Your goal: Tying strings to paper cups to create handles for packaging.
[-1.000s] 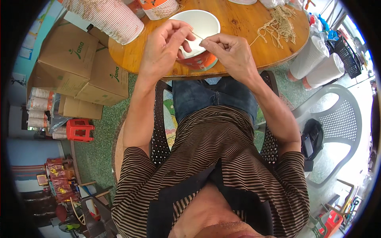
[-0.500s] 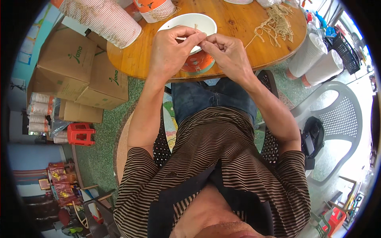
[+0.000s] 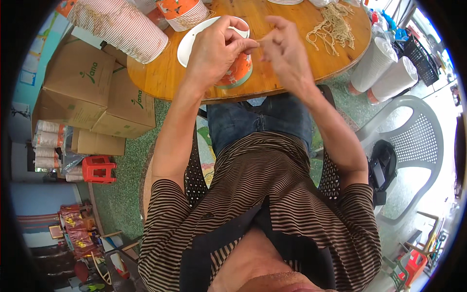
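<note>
A paper bucket (image 3: pixel 237 72) with an orange patterned side and white inside leans on the table's near edge, its mouth tipped away to the left. My left hand (image 3: pixel 214 51) is over it and hides part of its rim. Thumb and forefinger of that hand pinch a thin tan string (image 3: pixel 261 41), of which only a short, blurred bit shows. Just right of it is my right hand (image 3: pixel 289 58), fingers partly spread and smeared by motion; whether it holds the string's end cannot be seen. A loose heap of tan strings (image 3: pixel 335 29) lies farther right on the table.
Stacked paper buckets (image 3: pixel 119 29) lie at the wooden table's (image 3: pixel 287 73) far left, with another orange stack (image 3: pixel 182 14) beside them. Cardboard boxes (image 3: pixel 78 73) stand left on the floor. At right are a grey plastic chair (image 3: pixel 423 141) and wrapped white stacks (image 3: pixel 372 65).
My right hand has moved up and slightly right, away from the left fingertips, and its fingers have spread. The bucket has shifted left and tilted more.
</note>
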The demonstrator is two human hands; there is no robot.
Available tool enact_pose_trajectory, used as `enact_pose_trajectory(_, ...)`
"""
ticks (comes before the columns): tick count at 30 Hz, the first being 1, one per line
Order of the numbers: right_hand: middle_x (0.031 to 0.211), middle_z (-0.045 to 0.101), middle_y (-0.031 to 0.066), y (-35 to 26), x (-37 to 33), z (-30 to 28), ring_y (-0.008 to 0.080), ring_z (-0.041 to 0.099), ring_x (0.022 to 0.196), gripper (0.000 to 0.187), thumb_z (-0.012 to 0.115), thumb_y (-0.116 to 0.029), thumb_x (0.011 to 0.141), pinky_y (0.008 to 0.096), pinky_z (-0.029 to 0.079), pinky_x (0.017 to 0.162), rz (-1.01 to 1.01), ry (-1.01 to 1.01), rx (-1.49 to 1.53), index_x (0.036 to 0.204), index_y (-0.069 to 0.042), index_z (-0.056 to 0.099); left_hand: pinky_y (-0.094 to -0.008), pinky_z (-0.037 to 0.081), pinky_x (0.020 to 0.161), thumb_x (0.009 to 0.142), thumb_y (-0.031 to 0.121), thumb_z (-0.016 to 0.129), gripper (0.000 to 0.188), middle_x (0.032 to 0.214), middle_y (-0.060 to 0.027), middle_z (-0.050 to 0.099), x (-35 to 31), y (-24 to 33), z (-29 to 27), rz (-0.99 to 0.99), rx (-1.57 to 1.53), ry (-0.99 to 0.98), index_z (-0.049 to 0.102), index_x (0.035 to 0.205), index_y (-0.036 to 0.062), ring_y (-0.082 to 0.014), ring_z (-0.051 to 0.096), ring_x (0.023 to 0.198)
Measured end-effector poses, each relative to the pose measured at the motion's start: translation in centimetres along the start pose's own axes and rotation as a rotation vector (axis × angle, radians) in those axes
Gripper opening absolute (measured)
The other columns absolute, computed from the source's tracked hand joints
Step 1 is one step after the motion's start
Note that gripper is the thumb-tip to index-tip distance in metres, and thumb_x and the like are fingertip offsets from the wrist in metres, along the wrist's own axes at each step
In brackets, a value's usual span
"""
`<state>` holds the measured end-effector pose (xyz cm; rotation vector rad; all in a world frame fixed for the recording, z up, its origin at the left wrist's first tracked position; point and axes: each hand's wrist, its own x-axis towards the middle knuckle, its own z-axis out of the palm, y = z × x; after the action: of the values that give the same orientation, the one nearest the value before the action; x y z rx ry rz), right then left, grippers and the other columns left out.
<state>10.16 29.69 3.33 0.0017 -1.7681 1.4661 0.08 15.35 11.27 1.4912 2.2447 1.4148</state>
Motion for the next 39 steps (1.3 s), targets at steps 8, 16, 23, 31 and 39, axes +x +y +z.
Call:
enact_pose_trajectory(8, 0.082, 0.065, 0.0068, -2.4, 1.0, -3.2, 0.0131, 0.065, 0.076, 0.015, 0.055, -0.002, 0.095, 0.0302, 0.051, 0.068, -0.189, -0.079, -0.165, 0.104, 0.0, 0.067, -0.0235, 0.051, 0.069, 0.097, 0.014, 0.072, 0.015, 0.083, -0.0013, 0.075, 0.8, -0.9, -0.7, 0.005, 0.174, -0.15, 0.076, 0.102, 0.0001, -0.0036, 0.064, 0.075)
enact_pose_trajectory(16, 0.092, 0.064, 0.0098, -2.3, 1.6, -4.2, 0.0204, 0.065, 0.091, 0.025, 0.047, 0.015, 0.082, 0.0287, 0.05, 0.084, -0.46, -0.134, -0.281, 0.087, 0.0, 0.067, -0.0301, 0.049, 0.068, 0.098, 0.018, 0.068, 0.019, 0.078, -0.0065, 0.07, 0.8, -0.1, -1.2, 0.116, 0.356, -0.264, 0.075, 0.101, 0.0005, -0.0123, 0.059, 0.069)
enact_pose_trajectory(23, 0.099, 0.064, 0.0093, -1.0, 1.8, -4.5, 0.0219, 0.066, 0.094, 0.028, 0.048, 0.013, 0.084, 0.0297, 0.051, 0.084, -0.453, -0.076, -0.527, 0.094, 0.0, 0.071, -0.0326, 0.048, 0.069, 0.1, 0.02, 0.064, 0.022, 0.077, -0.0078, 0.067, 0.8, 0.1, -1.5, 0.194, 0.385, -0.303, 0.074, 0.1, 0.0004, -0.0168, 0.058, 0.069)
enact_pose_trajectory(31, 0.092, 0.07, 0.0111, -1.8, 1.7, -4.1, 0.0227, 0.066, 0.084, 0.02, 0.066, -0.011, 0.096, 0.0336, 0.052, 0.074, -0.107, -0.255, -0.238, 0.11, -0.001, 0.076, -0.034, 0.049, 0.071, 0.102, 0.023, 0.064, 0.025, 0.079, -0.0082, 0.068, 0.6, -0.5, -1.2, 0.19, 0.307, -0.245, 0.072, 0.099, 0.0005, -0.0187, 0.058, 0.071)
enact_pose_trajectory(39, 0.086, 0.071, 0.0112, -1.2, 1.8, -3.8, 0.0238, 0.065, 0.075, 0.018, 0.074, -0.018, 0.093, 0.0346, 0.052, 0.071, -0.257, -0.237, -0.389, 0.098, -0.002, 0.078, -0.0324, 0.049, 0.07, 0.102, 0.023, 0.065, 0.024, 0.079, -0.0072, 0.069, 0.5, -0.4, -1.1, 0.195, 0.313, -0.235, 0.072, 0.099, 0.0007, -0.0166, 0.059, 0.07)
